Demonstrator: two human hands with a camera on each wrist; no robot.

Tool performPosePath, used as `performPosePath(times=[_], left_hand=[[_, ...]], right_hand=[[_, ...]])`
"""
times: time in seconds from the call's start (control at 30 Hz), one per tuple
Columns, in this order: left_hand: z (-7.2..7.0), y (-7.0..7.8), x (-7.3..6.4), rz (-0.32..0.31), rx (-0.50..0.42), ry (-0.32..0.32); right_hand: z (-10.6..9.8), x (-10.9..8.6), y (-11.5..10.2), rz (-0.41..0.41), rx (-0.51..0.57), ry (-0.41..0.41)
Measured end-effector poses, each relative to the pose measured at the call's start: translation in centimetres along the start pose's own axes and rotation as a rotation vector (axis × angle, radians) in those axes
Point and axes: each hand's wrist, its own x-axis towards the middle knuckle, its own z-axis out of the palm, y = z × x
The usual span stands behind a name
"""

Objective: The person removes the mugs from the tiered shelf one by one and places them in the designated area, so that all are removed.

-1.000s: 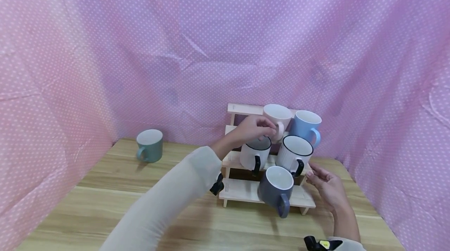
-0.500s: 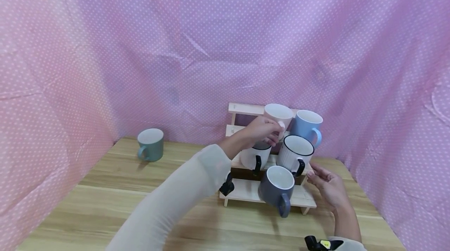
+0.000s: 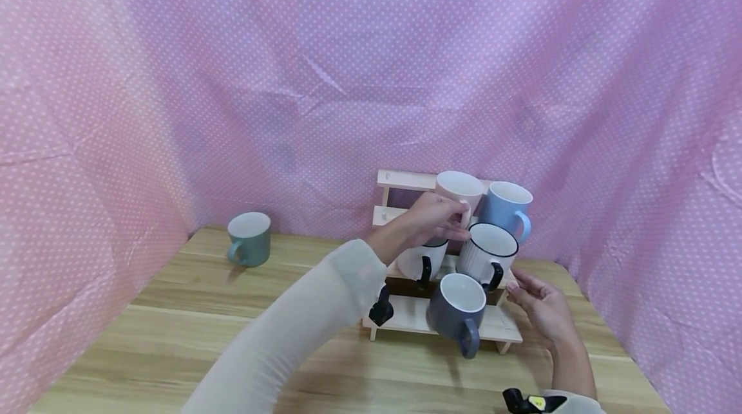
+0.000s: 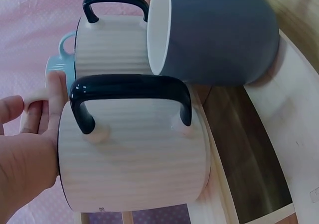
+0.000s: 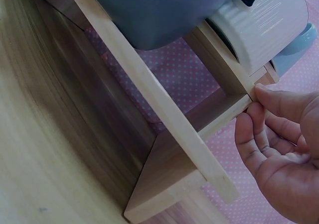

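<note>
At the top of the light wooden tiered stand (image 3: 402, 314) is a pale pink mug (image 3: 459, 182). My left hand (image 3: 433, 217) reaches over a white mug with a black handle (image 3: 413, 263) and pinches the pink mug's handle (image 4: 36, 95) between thumb and fingers. My right hand (image 3: 545, 311) pinches the side edge of the stand, thumb and fingertips on the wood. Beside the pink mug sits a light blue mug (image 3: 497, 211). A ribbed white mug with a black rim (image 3: 480, 261) stands on the middle tier, and a dark grey mug (image 3: 447, 316) on the lowest.
A green mug (image 3: 256, 249) stands apart at the back left of the wooden table (image 3: 174, 337). Pink dotted cloth (image 3: 348, 79) hangs behind the table and along both sides.
My left hand has moved slightly right, from beside the pink mug's handle to pinching it. My right hand has stayed at the stand's edge.
</note>
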Motion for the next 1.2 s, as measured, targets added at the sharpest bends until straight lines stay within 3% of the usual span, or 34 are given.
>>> performPosePath(times=[0.3,0.93,1.2], left_hand=[[0.6,-0.4,-0.4,0.008,0.06,0.092],[-0.1,-0.3,-0.7,0.049,0.143,0.12],[-0.3,1.1,-1.1,0.098,0.165,0.129]], right_hand=[[0.0,0.0,0.1,-0.005,0.036,0.005],[0.0,0.1,0.3,0.008,0.028,0.012],[0.0,0.1,0.1,-0.005,0.03,0.003]])
